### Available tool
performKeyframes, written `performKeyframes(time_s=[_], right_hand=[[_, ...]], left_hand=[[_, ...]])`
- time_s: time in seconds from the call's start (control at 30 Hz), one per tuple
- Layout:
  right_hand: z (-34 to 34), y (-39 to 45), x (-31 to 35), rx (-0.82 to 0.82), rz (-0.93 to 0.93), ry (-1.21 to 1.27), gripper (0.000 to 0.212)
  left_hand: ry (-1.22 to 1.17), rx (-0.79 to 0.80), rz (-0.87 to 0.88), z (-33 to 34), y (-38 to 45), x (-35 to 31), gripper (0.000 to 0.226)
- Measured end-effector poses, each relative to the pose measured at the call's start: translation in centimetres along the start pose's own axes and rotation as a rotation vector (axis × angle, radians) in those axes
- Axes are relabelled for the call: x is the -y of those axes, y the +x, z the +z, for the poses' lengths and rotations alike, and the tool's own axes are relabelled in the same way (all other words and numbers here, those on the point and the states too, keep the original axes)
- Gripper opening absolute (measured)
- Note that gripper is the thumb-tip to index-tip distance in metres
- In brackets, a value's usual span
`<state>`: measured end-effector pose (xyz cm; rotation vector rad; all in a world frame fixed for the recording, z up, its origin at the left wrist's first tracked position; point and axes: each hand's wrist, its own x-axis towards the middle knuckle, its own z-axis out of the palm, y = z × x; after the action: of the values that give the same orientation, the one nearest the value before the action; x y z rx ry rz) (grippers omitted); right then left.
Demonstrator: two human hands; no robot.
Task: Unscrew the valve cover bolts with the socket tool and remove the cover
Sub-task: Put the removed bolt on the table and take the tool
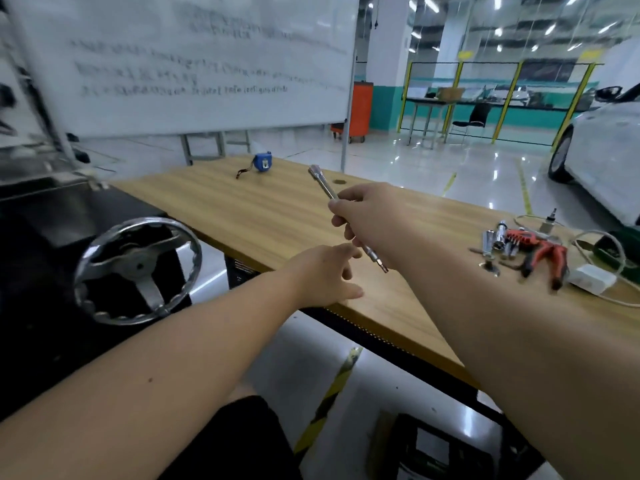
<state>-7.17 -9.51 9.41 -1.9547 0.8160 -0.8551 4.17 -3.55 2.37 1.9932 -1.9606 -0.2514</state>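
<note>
My right hand (367,216) gripped the socket tool (346,216) mid-shaft above the table (242,209), socket end pointing to the far edge. My left hand (325,275) hung loose, holding nothing. Whiteboard (194,64) writing unreadable.

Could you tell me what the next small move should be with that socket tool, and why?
Probably carry the socket tool left toward the black stand with the handwheel. The right hand already grips the tool above the wooden table, the left hand is free, and no valve cover or bolts show here.
</note>
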Motion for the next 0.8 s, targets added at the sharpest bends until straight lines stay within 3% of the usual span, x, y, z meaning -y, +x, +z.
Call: performKeyframes(time_s=[0.17,0.33,0.47,0.63,0.73,0.8], right_hand=[[9.0,1.0,6.0,0.050,-0.114,0.179,0.009],[16.9,0.9,12.5,0.088,-0.251,0.308,0.021],[22.2,0.1,17.0,0.162,-0.323,0.407,0.020],[28.2,-2.4,22.0,0.298,-0.419,0.508,0.022],[30.9,-3.7,24.3,0.304,-0.483,0.551,0.019],[32.3,-4.2,25.8,0.327,-0.465,0.625,0.018]], left_hand=[[0.087,-0.198,-0.252,-6.5,-5.4,5.6,0.025],[0.217,-0.285,-0.381,-12.9,-14.0,8.6,0.020],[0.385,-0.377,-0.473,-17.6,-21.6,9.9,0.046],[0.505,-0.421,-0.688,-22.1,-30.0,11.9,0.049],[0.452,-0.543,-0.797,-23.9,-34.0,13.2,0.041],[0.289,-0.679,-0.848,-24.9,-36.1,14.1,0.031]])
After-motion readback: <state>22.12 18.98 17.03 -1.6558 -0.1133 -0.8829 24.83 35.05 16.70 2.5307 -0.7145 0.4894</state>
